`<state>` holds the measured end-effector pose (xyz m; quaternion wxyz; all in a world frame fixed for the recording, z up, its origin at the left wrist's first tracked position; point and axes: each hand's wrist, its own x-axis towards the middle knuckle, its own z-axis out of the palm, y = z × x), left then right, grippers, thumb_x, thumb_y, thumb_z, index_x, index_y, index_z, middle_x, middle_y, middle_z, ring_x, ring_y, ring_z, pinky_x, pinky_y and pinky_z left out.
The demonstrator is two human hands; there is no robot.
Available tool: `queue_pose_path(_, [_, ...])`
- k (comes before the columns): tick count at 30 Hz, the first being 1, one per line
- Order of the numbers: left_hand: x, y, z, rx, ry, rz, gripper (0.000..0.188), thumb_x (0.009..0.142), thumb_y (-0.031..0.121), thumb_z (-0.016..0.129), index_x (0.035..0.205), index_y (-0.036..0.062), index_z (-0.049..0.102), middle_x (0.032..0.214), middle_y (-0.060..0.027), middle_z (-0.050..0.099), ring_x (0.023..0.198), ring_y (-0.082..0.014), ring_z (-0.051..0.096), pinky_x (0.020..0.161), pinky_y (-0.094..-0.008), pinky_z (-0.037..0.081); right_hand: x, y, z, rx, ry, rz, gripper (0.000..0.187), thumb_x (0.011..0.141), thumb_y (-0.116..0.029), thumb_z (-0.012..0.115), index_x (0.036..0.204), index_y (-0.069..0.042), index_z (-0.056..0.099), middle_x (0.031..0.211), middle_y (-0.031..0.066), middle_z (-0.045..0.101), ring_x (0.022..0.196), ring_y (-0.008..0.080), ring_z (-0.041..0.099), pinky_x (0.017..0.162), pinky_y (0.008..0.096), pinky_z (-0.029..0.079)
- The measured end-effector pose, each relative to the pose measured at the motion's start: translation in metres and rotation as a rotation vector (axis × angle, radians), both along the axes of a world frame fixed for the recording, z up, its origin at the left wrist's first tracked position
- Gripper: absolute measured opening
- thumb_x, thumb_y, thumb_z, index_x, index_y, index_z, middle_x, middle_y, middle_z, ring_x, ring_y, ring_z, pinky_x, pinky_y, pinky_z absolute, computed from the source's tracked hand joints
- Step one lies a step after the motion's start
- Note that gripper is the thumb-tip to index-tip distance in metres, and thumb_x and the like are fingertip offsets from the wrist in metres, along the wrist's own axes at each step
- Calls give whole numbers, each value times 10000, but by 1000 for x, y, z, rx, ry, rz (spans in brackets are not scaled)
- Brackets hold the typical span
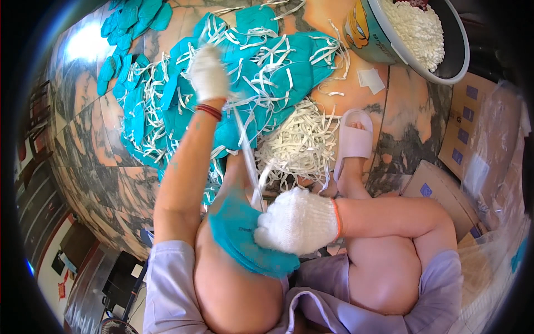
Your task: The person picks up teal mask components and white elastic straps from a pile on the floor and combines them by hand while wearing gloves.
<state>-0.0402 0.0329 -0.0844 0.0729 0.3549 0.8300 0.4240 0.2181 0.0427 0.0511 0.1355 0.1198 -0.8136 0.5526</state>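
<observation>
A teal face mask (239, 234) lies across my left thigh, and my right hand (297, 221), in a white knit glove, closes on its right side. Pale straps (250, 161) run up from beside that hand toward my left wrist; their upper end is blurred. My left hand (208, 73), also gloved in white, is stretched forward over a spread heap of teal masks (267, 89) with white straps. Motion smears its fingers, so I cannot make out what they hold. Between my feet sits a tangled pile of loose white straps (300, 145).
At the far right a large bucket (378, 33) holds small white pieces. Flat cardboard boxes (467, 122) and clear plastic lie along the right side. More teal masks (130, 25) are on the marbled floor at the far left. A white scrap (370, 80) lies near my right slipper (355, 142).
</observation>
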Motion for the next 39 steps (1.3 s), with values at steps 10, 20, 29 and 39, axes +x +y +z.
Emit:
queue_pose_path(10, [85, -12, 56, 61, -1946, -314, 346, 946, 434, 482, 1051, 117, 572, 755, -7, 539, 578, -129, 484, 546, -263, 425, -10, 77, -41, -851, -361, -918, 260, 923, -165, 630, 1144, -31, 611, 1066, 27, 645, 973, 120, 591, 830, 281, 489])
queue_pose_path(20, [11, -8, 50, 312, -1976, 93, 83, 889, 136, 612, 953, 84, 626, 839, -10, 619, 756, -124, 606, 694, -279, 509, 7, 37, -56, -351, -325, -555, 226, 831, -284, 629, 924, -78, 634, 808, 104, 624, 696, 227, 625, 598, 342, 497])
queue_pose_path(29, [72, 1, 86, -54, -1624, -9, 234, 896, 187, 555, 1103, 84, 591, 671, 58, 467, 496, -40, 347, 461, -192, 267, 12, 68, -25, -909, -598, -949, 159, 926, -179, 618, 1035, -65, 631, 917, 25, 656, 760, 104, 622, 582, 232, 490])
queue_pose_path(39, [115, -5, 75, -338, -1456, -522, 203, 922, 282, 545, 857, 90, 546, 692, 43, 476, 607, -51, 432, 513, -200, 315, 12, 87, -55, -1231, -804, -921, 224, 889, -279, 662, 1048, -124, 639, 759, -40, 566, 569, 31, 477, 469, 195, 368])
